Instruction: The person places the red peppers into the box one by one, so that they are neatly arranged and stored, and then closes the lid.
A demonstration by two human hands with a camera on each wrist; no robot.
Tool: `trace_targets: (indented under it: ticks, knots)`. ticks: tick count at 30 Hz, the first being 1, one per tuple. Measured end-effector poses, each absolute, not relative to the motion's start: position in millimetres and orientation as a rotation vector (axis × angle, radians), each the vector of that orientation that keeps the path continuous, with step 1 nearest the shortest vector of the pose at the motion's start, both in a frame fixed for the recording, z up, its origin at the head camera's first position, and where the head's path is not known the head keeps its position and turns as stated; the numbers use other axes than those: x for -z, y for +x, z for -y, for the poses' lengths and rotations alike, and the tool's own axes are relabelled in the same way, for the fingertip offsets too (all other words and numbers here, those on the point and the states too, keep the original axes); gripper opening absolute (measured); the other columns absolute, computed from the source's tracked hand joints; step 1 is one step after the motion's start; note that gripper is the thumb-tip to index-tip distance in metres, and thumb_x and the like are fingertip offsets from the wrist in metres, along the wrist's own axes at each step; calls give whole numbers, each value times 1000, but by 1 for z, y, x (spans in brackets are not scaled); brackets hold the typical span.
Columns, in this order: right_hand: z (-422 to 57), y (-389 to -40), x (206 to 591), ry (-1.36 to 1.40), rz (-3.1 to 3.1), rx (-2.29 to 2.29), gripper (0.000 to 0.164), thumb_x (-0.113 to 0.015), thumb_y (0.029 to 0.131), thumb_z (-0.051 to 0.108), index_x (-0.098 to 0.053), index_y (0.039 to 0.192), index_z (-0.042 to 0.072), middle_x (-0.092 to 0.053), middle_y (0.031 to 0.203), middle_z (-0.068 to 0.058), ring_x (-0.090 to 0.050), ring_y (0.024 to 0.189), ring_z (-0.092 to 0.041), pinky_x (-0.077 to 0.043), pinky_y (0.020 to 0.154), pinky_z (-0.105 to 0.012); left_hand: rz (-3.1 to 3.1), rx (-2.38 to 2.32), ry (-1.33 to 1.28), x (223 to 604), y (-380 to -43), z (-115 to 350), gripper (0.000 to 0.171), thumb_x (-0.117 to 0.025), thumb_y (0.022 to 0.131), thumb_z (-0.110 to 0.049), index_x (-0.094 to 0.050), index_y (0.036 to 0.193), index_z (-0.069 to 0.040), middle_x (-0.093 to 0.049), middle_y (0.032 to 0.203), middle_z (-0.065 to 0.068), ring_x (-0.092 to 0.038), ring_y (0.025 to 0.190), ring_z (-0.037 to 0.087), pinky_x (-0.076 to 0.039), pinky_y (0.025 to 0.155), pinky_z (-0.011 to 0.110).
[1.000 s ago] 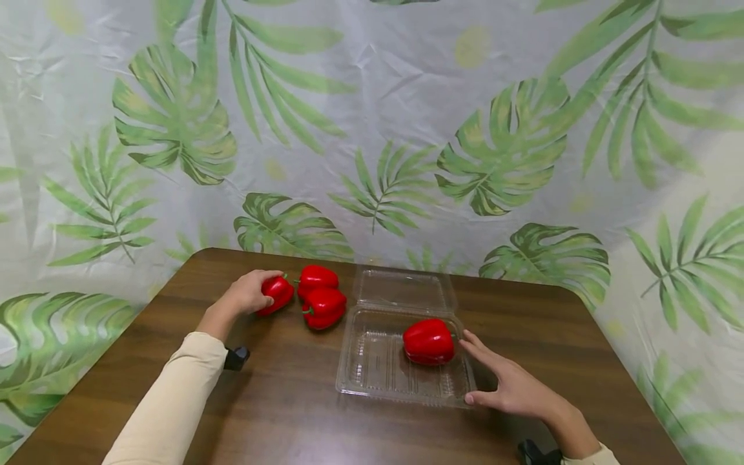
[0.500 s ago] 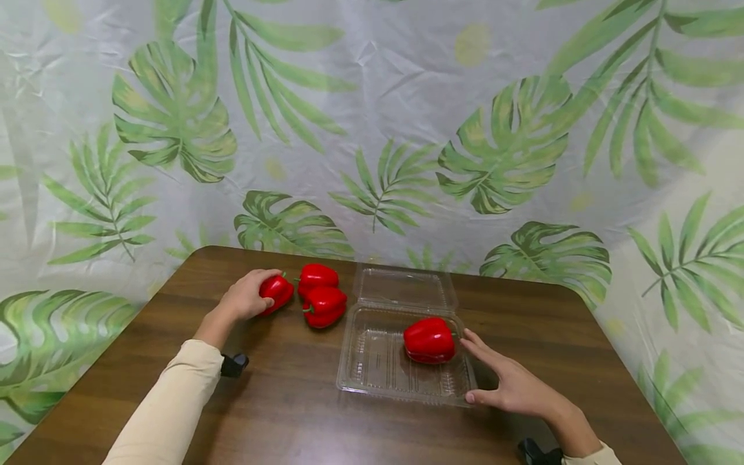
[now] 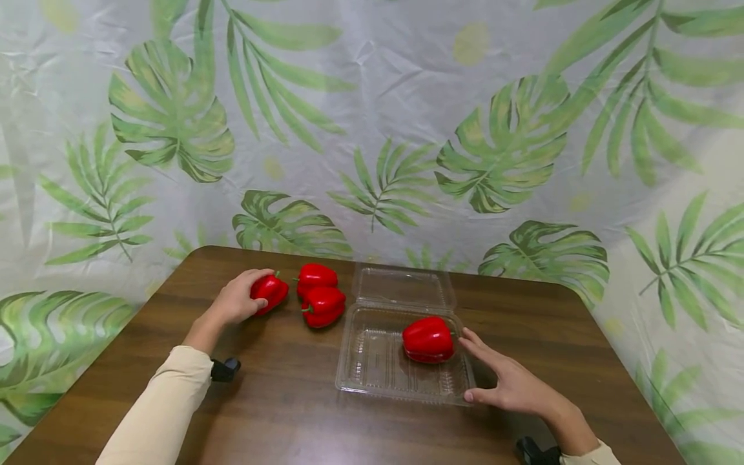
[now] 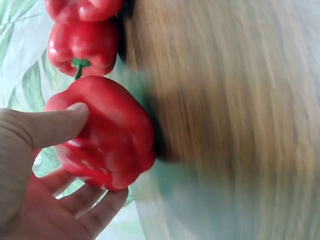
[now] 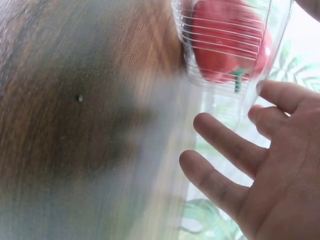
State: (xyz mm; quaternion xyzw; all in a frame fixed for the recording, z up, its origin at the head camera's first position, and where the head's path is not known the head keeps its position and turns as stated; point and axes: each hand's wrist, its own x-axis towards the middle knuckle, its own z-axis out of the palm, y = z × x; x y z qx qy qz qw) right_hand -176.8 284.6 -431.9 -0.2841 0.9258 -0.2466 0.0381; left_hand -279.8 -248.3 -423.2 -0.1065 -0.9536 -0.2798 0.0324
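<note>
My left hand (image 3: 234, 301) grips a red bell pepper (image 3: 271, 296) at the left of the table. In the left wrist view the thumb lies on one side of this pepper and the other fingers on the opposite side. Two more red bell peppers, a rear one (image 3: 317, 278) and a front one (image 3: 323, 307), sit together just to its right. A clear plastic clamshell box (image 3: 369, 361) stands with its lid laid back, holding one red bell pepper (image 3: 428, 340) in its right half. My right hand (image 3: 511, 382), fingers spread, is at the box's right rim.
The wooden table (image 3: 302, 407) has rounded far corners. Behind it hangs a pale curtain (image 3: 401, 103) with a green leaf print. The box's clear lid (image 3: 405, 288) reaches close to the table's far edge.
My left hand and its pepper have shifted slightly left, away from the other two peppers. The right hand and the box stay where they were.
</note>
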Motion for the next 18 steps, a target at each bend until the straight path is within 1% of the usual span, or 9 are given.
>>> trace_targets:
  ticks: [5,12,18]
  knots:
    - [-285,-177,431,-875,-2846,757,86,-74,86,43,-34,154,8,-28,162,-19,-42,140,-43,-50,98,-54,2940,876,-312,420,-277,256,62,-68,87,-7,-45,145,-5,-47,145,28,-51,124,50,-46,97,65]
    - [-285,-178,431,-873,-2859,756,86,-74,86,43,-35,154,9,-28,162,-19,-43,139,-43,-50,98,-57,2904,868,-339,408,-271,261,62,-67,87,-6,-45,145,-4,-47,144,28,-51,123,50,-47,97,64]
    - [-285,-179,431,-877,-2853,738,87,-74,86,46,-34,154,9,-27,163,-19,-42,140,-42,-49,99,-59,2869,828,-432,380,-259,266,63,-68,89,-5,-44,146,-7,-45,147,25,-49,127,50,-48,97,66]
